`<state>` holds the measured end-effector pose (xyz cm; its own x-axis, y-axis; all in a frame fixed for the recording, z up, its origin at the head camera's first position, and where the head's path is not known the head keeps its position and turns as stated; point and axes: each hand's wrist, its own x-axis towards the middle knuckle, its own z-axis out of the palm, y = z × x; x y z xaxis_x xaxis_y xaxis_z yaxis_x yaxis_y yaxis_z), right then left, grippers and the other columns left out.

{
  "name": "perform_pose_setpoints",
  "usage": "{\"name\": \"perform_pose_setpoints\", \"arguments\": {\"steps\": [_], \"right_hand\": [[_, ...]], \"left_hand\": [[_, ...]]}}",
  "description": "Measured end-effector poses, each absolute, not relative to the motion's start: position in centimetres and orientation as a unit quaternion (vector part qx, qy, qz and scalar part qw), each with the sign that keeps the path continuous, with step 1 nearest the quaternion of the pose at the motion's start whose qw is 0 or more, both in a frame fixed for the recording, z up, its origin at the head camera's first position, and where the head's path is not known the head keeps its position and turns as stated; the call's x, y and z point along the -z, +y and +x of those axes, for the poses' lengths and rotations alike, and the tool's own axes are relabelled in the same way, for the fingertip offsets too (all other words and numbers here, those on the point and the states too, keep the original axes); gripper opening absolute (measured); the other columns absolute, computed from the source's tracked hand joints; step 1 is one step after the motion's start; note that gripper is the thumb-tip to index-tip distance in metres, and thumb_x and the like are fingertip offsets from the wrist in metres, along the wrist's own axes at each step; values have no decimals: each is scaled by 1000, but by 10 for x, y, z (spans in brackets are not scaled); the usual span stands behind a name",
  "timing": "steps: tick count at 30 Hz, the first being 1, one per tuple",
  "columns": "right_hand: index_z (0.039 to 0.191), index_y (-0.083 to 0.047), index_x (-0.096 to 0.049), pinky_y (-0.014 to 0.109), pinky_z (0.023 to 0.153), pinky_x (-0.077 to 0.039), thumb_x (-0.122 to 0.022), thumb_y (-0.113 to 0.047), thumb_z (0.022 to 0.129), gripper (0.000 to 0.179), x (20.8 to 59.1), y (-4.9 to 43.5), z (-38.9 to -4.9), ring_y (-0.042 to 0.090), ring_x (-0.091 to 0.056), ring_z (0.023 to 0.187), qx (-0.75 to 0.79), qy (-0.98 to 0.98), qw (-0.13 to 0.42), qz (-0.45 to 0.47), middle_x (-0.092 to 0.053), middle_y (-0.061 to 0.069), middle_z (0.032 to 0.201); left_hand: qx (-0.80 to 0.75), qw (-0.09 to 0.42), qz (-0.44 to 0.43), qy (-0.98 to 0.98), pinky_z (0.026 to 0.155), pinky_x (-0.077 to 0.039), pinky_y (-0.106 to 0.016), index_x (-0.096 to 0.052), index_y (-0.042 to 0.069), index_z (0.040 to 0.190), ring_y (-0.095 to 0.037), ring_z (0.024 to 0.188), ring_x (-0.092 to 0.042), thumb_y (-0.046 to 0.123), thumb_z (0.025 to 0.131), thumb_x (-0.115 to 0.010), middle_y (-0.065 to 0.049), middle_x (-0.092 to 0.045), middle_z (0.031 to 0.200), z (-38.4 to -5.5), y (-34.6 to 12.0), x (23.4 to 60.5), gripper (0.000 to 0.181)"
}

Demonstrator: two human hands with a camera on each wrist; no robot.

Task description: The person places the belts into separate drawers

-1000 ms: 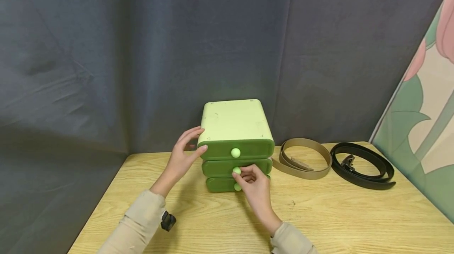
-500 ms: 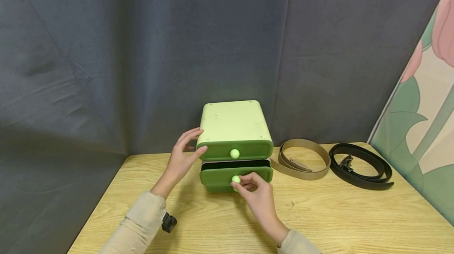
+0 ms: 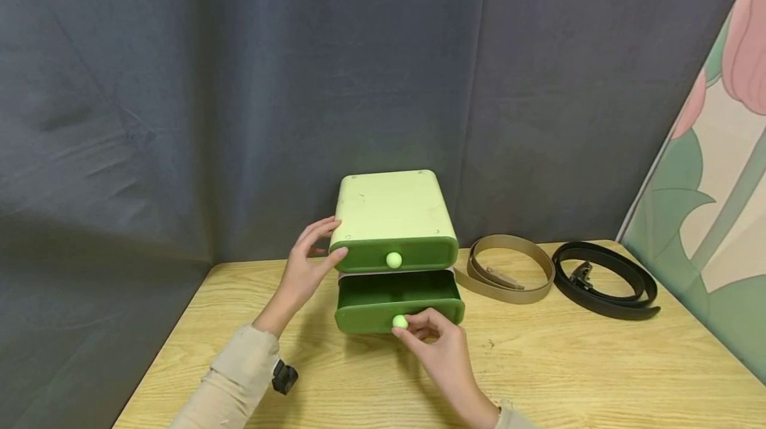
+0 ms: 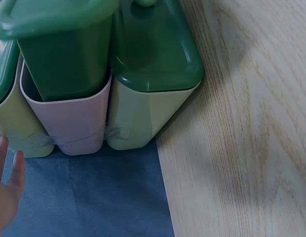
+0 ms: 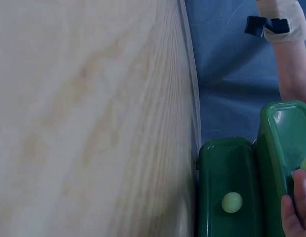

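A small three-drawer cabinet [image 3: 391, 206] with a pale green top and dark green drawer fronts stands at the back of the table. Its middle drawer [image 3: 365, 318] is pulled out, and no contents can be seen in it. My right hand [image 3: 445, 356] pinches the round light green knob [image 3: 399, 322] of that drawer between thumb and fingers. At the upper left front corner, my left hand [image 3: 299, 276] rests its spread fingers and thumb on the cabinet. In the left wrist view the drawer [image 4: 64, 64] projects from its pink casing [image 4: 78, 121].
A coiled tan belt [image 3: 544, 263] lies right of the cabinet, beside a coiled black belt [image 3: 634, 310] with a metal buckle. Behind the wooden table [image 3: 568, 376] hangs a dark curtain [image 3: 359, 70]. A flower-patterned panel [image 3: 682, 216] borders the right side.
The middle drawer has gone from closed to pulled well out toward me, with my right hand on its knob. My left hand has stayed on the cabinet corner.
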<state>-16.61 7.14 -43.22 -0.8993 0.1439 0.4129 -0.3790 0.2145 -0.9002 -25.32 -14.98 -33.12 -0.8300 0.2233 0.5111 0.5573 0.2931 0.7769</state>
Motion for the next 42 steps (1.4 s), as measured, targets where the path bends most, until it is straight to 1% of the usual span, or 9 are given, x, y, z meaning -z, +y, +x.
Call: {"name": "perform_pose_setpoints", "arguments": {"steps": [10,14,19,23,26,29,33,36,42], "right_hand": [[86,-14,-74,24,68,-54,-87,-15,76,16,425,77,-143,8,-63,70,-609,-780,142,35,-71,-7,80],[88,-12,-74,24,68,-53,-86,-17,76,17,424,79,-136,8,-63,70,-612,-781,122,24,-72,-5,82],[89,-11,-74,25,64,-53,-86,-17,77,18,425,80,-127,9,-64,68,-625,-774,99,17,-74,-3,82],[89,-11,-75,25,62,-53,-86,-16,77,17,425,81,-124,9,-64,67,-622,-776,100,25,-74,-3,82],[90,-11,-75,24,61,-52,-85,-16,78,16,425,82,-123,8,-63,66,-611,-784,103,35,-74,-3,82],[89,-11,-75,23,62,-52,-84,-15,79,15,426,83,-122,7,-62,66,-601,-790,110,41,-74,-4,81],[89,-11,-75,23,62,-51,-84,-14,79,14,429,84,-119,6,-60,65,-598,-791,120,49,-73,-4,80],[91,-11,-76,23,61,-52,-83,-14,80,14,431,83,-116,6,-60,65,-604,-785,124,68,-73,-3,81],[93,-8,-78,24,62,-54,-82,-12,81,14,434,85,-113,5,-62,68,-598,-785,133,96,-74,-1,82]], "left_hand": [[548,156,-243,-785,95,-40,-63,-55,-4,137,-35,120,-49,4,92,-69,-22,-43,147,-252,-149,331,48],[554,152,-233,-785,95,-41,-59,-55,-3,137,-32,119,-49,4,92,-70,-20,-44,148,-250,-148,331,48],[566,148,-215,-782,96,-44,-55,-56,-4,137,-29,120,-51,4,91,-71,-19,-45,147,-249,-147,332,49],[567,153,-209,-782,95,-45,-54,-56,-3,136,-30,121,-51,4,90,-72,-18,-46,147,-256,-148,339,49],[562,160,-210,-784,95,-45,-52,-57,1,137,-29,122,-51,6,89,-73,-15,-46,147,-266,-151,351,51],[556,166,-218,-785,95,-45,-50,-59,8,138,-25,123,-51,12,89,-75,-9,-46,148,-275,-153,360,51],[538,168,-241,-790,97,-44,-49,-59,15,138,-21,131,-46,19,91,-74,-2,-44,151,-277,-154,361,50],[528,165,-250,-795,98,-42,-50,-59,17,138,-19,136,-41,22,92,-73,3,-43,151,-275,-156,360,48],[524,162,-248,-798,98,-42,-51,-60,20,137,-17,136,-40,24,92,-73,8,-44,150,-272,-158,359,47]]}}
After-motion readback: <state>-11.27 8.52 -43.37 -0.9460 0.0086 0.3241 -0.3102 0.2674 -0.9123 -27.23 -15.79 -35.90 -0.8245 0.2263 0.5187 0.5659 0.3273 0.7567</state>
